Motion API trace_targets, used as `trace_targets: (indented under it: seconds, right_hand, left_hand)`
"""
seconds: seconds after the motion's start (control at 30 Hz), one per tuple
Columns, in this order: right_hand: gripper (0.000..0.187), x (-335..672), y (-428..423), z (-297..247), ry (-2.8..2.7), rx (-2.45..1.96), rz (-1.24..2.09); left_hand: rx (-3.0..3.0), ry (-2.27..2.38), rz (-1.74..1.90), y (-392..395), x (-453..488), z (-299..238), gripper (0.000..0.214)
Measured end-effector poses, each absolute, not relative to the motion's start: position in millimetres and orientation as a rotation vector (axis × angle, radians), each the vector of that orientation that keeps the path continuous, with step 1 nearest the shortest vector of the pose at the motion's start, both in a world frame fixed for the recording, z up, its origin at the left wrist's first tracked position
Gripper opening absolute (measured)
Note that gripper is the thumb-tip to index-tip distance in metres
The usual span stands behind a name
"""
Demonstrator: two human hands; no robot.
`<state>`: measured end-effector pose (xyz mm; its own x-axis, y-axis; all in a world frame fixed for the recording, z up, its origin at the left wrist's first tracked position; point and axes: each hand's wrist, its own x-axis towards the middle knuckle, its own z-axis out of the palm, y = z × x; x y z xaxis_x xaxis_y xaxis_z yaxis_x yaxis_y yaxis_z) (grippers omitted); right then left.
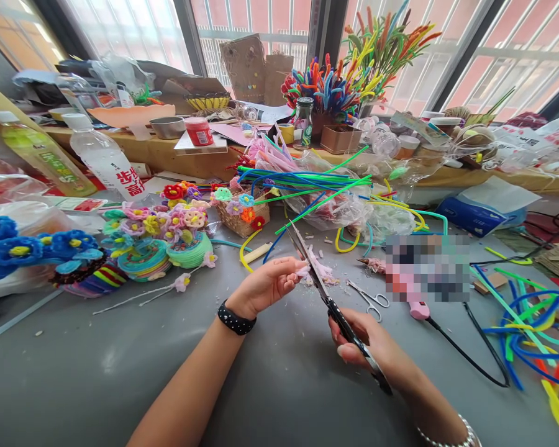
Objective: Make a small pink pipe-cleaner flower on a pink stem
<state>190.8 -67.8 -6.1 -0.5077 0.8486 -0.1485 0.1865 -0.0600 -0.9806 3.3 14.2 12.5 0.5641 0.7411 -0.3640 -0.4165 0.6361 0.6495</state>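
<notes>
Left fingers (283, 267), mid-frame, pinch pink fuzzy piece (302, 269): likely soft, light, best edge-held; right fingers (352, 355) grip scissors (326, 294).

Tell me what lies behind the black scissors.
A pile of pale pink pieces shows on the gray table beyond the black scissors. The blades cover part of it; that part cannot be seen.
</notes>
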Motion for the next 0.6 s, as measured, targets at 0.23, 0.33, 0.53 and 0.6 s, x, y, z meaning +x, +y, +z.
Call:
trace_targets:
  seconds: [0.23, 0.33, 0.53, 0.6]
  right_hand:
    - [0.045, 188.8, -68.7, -9.3, -1.645, -1.114, 1.639]
    - [0.043, 188.4, -69.4, -11.1, -1.624, -1.108, 1.637]
    - [0.039, 183.3, -71.2, -13.4, -1.464, -1.198, 1.662]
    - [0.038, 182.1, -71.0, -12.2, -1.479, -1.224, 1.629]
  left_hand:
    - [0.55, 0.685, 0.745, 15.0, 4.3, 12.0, 0.005]
    - [0.553, 0.689, 0.753, 15.7, 4.9, 11.7, 0.005]
    - [0.564, 0.718, 0.772, 15.3, 5.4, 13.2, 0.005]
    - [0.582, 0.726, 0.784, 14.3, 5.7, 13.4, 0.006]
